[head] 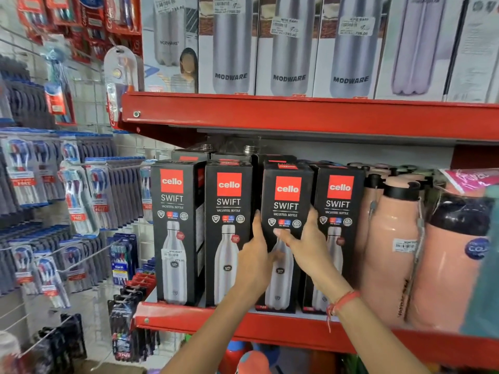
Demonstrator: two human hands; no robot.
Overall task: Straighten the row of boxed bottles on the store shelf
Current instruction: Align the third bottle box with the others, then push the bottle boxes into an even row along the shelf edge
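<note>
On the red shelf (270,329), both hands clasp the third boxed bottle (286,195). Left hand (255,259) and right hand (306,245) flank its upright sides, fingers pressed flat

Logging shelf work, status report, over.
Left hand and right hand both gripping third Cello box. Box sits forward of row. Peach bottles beside row, not blocking.

1. Third box (286,211): lower front hidden behind left hand (256,261) & right hand (307,247).
2. Back-row boxes (189,155) mostly hidden by front row.
3. Teal item (486,265) cut off at right edge, blurred.
4. Price sticker (404,245) on peach bottle (388,252): print too small to read.
</note>
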